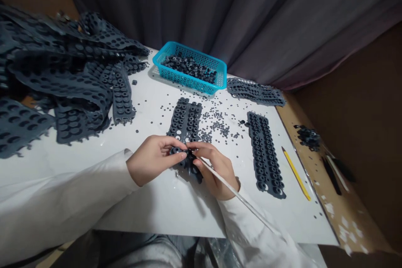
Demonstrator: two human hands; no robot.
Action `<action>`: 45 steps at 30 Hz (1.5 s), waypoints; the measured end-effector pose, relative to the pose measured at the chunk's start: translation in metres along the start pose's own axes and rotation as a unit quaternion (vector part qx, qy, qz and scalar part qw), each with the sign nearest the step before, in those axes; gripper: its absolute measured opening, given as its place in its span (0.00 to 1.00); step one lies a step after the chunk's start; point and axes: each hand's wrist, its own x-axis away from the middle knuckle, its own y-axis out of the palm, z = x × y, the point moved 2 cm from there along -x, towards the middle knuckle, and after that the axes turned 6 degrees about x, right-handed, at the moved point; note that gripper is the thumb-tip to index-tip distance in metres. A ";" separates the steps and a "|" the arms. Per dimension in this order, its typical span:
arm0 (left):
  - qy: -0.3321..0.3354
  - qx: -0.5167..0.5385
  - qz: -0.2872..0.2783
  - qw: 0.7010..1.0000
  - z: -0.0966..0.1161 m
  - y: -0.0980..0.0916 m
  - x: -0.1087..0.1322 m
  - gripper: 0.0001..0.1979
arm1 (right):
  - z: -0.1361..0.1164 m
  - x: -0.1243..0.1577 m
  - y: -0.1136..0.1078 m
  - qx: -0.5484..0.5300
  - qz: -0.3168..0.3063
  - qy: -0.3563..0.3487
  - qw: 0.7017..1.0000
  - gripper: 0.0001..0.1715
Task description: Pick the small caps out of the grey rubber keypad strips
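A dark grey molded rubber strip (184, 120) with rows of round ring-shaped parts lies on the white table in front of me. My left hand (157, 157) pinches its near end, thumb and fingers closed on the rubber. My right hand (216, 169) meets it there, holding a thin whitish stick (241, 201) that slants back over my right forearm. The stick's tip is hidden among the fingers and the rubber. The near end of the strip looks bent up, with white table showing through a few holes. Small dark discs (220, 127) are scattered right of the strip.
A turquoise basket (190, 82) full of small dark rubber pieces stands at the back. Many rubber sheets (63, 75) are heaped at left. On the right lie another strip (266, 155), a holed sheet (256, 92), a yellow pencil (296, 173) and a dark cluster (307, 137).
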 end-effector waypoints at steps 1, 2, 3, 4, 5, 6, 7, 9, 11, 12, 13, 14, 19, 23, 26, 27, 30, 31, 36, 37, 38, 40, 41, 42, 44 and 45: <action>-0.003 -0.002 -0.003 1.000 0.000 0.000 0.000 0.15 | 0.001 0.001 0.000 -0.012 0.015 0.016 1.000 0.06; -0.005 -0.001 -0.006 1.000 0.001 0.001 0.001 0.15 | 0.001 0.001 0.000 -0.030 0.033 0.038 0.998 0.06; -0.005 0.003 -0.009 1.000 0.002 0.001 0.001 0.15 | 0.002 0.002 -0.001 -0.048 0.057 0.063 0.995 0.06; -0.004 0.010 -0.011 1.000 0.003 0.002 0.002 0.16 | 0.003 0.002 -0.001 -0.064 0.083 0.088 0.991 0.05; -0.002 0.019 -0.013 1.000 0.004 0.002 0.002 0.16 | 0.004 0.002 -0.002 -0.077 0.110 0.115 0.984 0.04; 0.001 0.030 -0.015 0.999 0.005 0.003 0.003 0.16 | 0.004 0.002 -0.002 -0.090 0.132 0.143 0.977 0.04; 0.005 0.041 -0.017 0.999 0.006 0.003 0.003 0.16 | 0.005 0.002 -0.002 -0.105 0.149 0.173 0.968 0.04; 0.015 0.059 -0.020 0.998 0.007 0.004 0.004 0.16 | 0.006 0.002 -0.002 -0.148 0.164 0.229 0.948 0.05; 0.023 0.077 -0.028 0.996 0.008 0.004 0.004 0.18 | 0.006 0.002 -0.002 -0.189 0.166 0.260 0.932 0.06; 0.026 0.088 -0.034 0.995 0.008 0.004 0.005 0.19 | 0.005 0.002 -0.002 -0.200 0.168 0.260 0.930 0.05; 0.028 0.099 -0.040 0.994 0.008 0.004 0.005 0.20 | 0.003 0.001 -0.002 -0.203 0.172 0.253 0.930 0.05; 0.030 0.109 -0.046 0.993 0.008 0.004 0.005 0.20 | 0.002 0.001 -0.003 -0.201 0.175 0.242 0.933 0.04; 0.033 0.124 -0.066 0.989 0.009 0.005 0.008 0.18 | -0.005 -0.002 -0.007 -0.159 0.174 0.172 0.956 0.05; 0.022 0.120 -0.056 0.991 0.011 0.007 0.009 0.16 | -0.007 -0.003 -0.010 -0.121 0.162 0.148 0.968 0.04; 0.020 0.116 -0.043 0.992 0.011 0.007 0.010 0.15 | -0.007 -0.003 -0.010 -0.119 0.147 0.135 0.973 0.05; 0.021 0.114 -0.045 0.992 0.011 0.006 0.010 0.16 | -0.008 -0.003 -0.010 -0.117 0.139 0.129 0.975 0.05; 0.034 0.103 -0.061 0.992 0.010 0.005 0.011 0.19 | -0.008 -0.003 -0.009 -0.111 0.121 0.116 0.980 0.05; 0.038 0.097 -0.064 0.993 0.010 0.005 0.010 0.19 | -0.008 -0.004 -0.009 -0.110 0.119 0.114 0.980 0.05; 0.030 0.094 -0.048 0.994 0.010 0.005 0.007 0.14 | -0.009 -0.006 -0.009 -0.101 0.118 0.118 0.981 0.04; 0.023 0.097 -0.044 0.994 0.010 0.005 0.007 0.14 | -0.009 -0.006 -0.009 -0.098 0.116 0.117 0.981 0.04; 0.019 0.099 -0.039 0.994 0.010 0.005 0.006 0.15 | -0.009 -0.006 -0.009 -0.096 0.114 0.115 0.982 0.04; 0.015 0.099 -0.033 0.994 0.009 0.004 0.006 0.15 | -0.009 -0.007 -0.008 -0.093 0.110 0.111 0.983 0.04; 0.016 0.098 -0.034 0.994 0.009 0.004 0.005 0.15 | -0.009 -0.006 -0.008 -0.092 0.108 0.108 0.984 0.04; 0.017 0.096 -0.037 0.995 0.008 0.004 0.005 0.14 | -0.009 -0.006 -0.008 -0.092 0.108 0.102 0.985 0.04; 0.021 0.092 -0.043 0.995 0.008 0.003 0.005 0.13 | -0.008 -0.006 -0.009 -0.094 0.105 0.087 0.986 0.05; 0.021 0.090 -0.046 0.995 0.008 0.003 0.005 0.13 | -0.007 -0.006 -0.009 -0.096 0.103 0.078 0.987 0.06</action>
